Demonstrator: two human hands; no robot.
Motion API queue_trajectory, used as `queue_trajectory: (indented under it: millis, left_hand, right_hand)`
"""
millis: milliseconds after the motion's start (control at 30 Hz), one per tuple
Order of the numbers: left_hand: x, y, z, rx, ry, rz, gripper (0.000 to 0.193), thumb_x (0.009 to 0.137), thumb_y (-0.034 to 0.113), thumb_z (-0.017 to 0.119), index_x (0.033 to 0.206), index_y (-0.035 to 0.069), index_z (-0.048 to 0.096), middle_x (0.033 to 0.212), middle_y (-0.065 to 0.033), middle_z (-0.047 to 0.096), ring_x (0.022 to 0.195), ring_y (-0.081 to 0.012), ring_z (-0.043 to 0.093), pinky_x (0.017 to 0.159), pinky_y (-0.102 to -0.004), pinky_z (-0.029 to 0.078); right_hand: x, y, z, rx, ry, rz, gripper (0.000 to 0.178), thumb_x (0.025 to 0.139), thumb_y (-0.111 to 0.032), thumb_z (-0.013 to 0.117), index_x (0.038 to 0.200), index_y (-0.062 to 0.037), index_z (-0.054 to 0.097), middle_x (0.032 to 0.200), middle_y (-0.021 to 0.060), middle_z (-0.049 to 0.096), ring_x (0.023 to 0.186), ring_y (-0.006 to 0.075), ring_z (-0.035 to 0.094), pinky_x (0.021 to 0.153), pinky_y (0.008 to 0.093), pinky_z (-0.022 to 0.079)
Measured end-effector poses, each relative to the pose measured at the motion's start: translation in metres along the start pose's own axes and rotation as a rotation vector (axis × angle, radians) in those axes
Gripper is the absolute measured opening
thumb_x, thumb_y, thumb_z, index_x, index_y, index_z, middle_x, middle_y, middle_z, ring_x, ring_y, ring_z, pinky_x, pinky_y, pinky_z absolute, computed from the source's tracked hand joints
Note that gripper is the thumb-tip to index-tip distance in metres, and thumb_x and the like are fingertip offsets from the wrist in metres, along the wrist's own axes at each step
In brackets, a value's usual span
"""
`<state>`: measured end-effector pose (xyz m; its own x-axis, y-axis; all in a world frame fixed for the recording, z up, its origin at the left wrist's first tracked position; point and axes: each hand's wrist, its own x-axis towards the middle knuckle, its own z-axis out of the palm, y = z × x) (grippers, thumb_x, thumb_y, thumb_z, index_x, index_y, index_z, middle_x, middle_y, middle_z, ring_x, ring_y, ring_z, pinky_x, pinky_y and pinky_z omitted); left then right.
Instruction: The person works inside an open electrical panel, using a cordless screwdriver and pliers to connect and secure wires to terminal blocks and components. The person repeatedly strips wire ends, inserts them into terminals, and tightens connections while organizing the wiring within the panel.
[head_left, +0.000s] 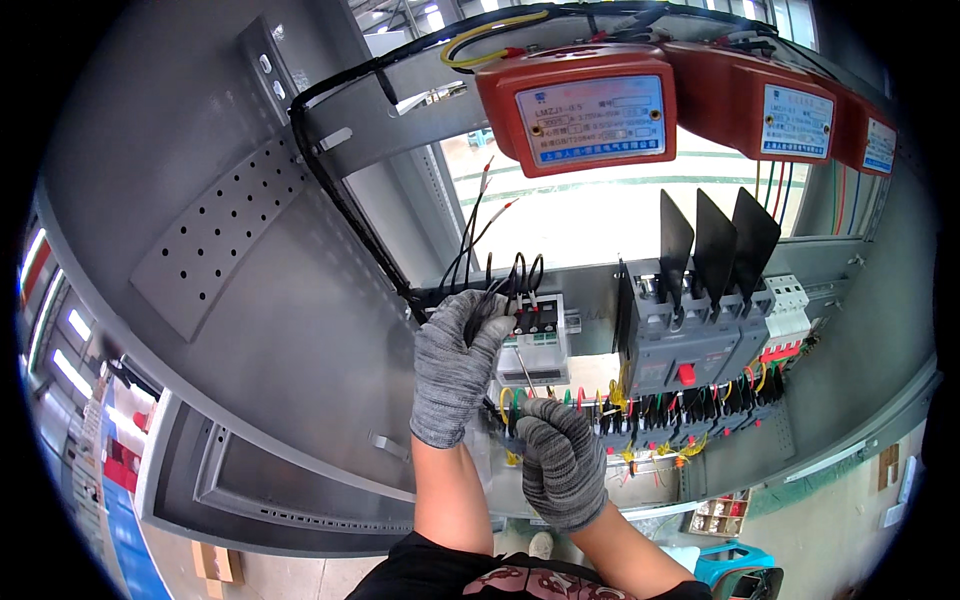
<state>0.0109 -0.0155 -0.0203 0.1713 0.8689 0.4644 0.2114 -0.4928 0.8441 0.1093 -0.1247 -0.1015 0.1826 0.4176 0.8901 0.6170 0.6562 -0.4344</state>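
My left hand [450, 365], in a grey knit glove, pinches a black wire [478, 312] at the left end of a small white-and-grey module [535, 352] with a black terminal strip [540, 318] on top. Further black wires loop down into that strip. Below the module, my right hand [563, 465], gloved the same way, is closed round a screwdriver. The thin metal shaft of this screwdriver [524, 368] points up toward the terminals; its handle is hidden in the glove. Whether the tip touches a screw I cannot tell.
Grey cabinet walls [330, 390] surround the work. Red-brown current transformers [590, 110] hang above. Right of the module sits a large grey circuit breaker [690, 350] with upright black barriers [715, 245]. Several small breakers with coloured wires [690, 415] line the lower rail. A black cable bundle [325, 180] runs along the left.
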Motion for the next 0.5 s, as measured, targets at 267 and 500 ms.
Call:
queue_trajectory:
  millis: [267,500]
  left_hand:
    - [-0.0018,0.0034,0.0059,0.098,0.046,0.056,0.017,0.081,0.008,0.070,0.096,-0.001,0.066,0.085,-0.0098,0.067,0.076,-0.0138,0.065,0.072,-0.0273,0.052]
    - [-0.0012,0.0073,0.0050,0.259,0.036,0.130,0.017,0.082,0.007,0.069,0.096,-0.002,0.065,0.085,-0.0097,0.068,0.077,-0.0140,0.066,0.073,-0.0264,0.052]
  right_hand:
    - [0.0018,-0.0009,-0.0023,0.013,0.003,0.022,0.037,0.072,0.002,0.061,0.107,-0.0062,0.063,0.102,0.0167,0.064,0.087,0.0340,0.065,0.073,0.0420,0.055]
    - [0.0061,-0.0029,-0.0053,0.029,-0.017,0.029,0.029,0.077,-0.001,0.062,0.106,-0.0058,0.062,0.102,0.0165,0.064,0.087,0.0341,0.065,0.073,0.0422,0.055]
